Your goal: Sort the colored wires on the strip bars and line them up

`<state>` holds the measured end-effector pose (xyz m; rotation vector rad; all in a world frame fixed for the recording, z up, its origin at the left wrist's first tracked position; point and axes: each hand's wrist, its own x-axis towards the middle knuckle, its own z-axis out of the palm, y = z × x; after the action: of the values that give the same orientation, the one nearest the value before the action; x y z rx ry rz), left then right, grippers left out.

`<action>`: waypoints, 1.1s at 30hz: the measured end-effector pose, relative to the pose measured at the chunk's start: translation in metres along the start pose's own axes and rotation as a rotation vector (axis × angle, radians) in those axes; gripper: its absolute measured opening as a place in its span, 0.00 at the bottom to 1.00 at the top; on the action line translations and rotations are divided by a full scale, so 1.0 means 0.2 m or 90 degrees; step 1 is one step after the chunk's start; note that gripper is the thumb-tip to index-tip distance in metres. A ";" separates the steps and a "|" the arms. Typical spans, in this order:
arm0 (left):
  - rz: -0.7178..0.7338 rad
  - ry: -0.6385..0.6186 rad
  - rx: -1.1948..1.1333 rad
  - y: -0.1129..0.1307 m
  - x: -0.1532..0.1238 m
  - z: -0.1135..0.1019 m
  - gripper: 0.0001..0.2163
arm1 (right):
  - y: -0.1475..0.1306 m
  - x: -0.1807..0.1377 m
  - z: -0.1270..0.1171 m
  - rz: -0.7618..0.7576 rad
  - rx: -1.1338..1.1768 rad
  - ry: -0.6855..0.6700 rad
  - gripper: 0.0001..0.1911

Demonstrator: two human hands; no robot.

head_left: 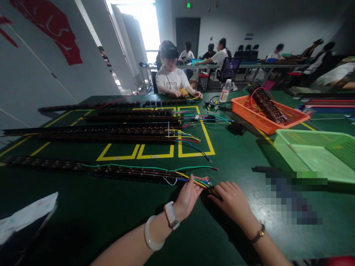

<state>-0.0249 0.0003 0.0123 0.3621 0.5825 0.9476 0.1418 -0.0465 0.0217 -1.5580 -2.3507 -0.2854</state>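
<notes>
Spanning the full view, the green bench [91,218] carries yellow tape outlines [155,156] and several long dark strips in parallel rows. The nearest strip [124,172] lies across the bench just ahead of both hands, with a green lead [155,168] running along it. At the right edge stand a green basket [313,155] and, beyond it, an orange basket [249,116] holding more dark strips. The left hand [188,195], with a pale bangle and a watch on the wrist, has its fingers closed around the coloured wires [198,181] that leave the right end of the nearest strip. The right hand [233,201] lies palm down just beside it, fingers bent, fingertips at the wire ends; whether they grip cannot be told.
</notes>
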 end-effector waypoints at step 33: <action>0.010 -0.005 0.049 -0.02 0.00 -0.01 0.16 | 0.11 0.17 0.00 0.210 0.304 -0.040 0.18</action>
<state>-0.0233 -0.0015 0.0087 0.4388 0.6112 0.9398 0.1494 -0.0086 0.0346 -1.6765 -1.9585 0.3755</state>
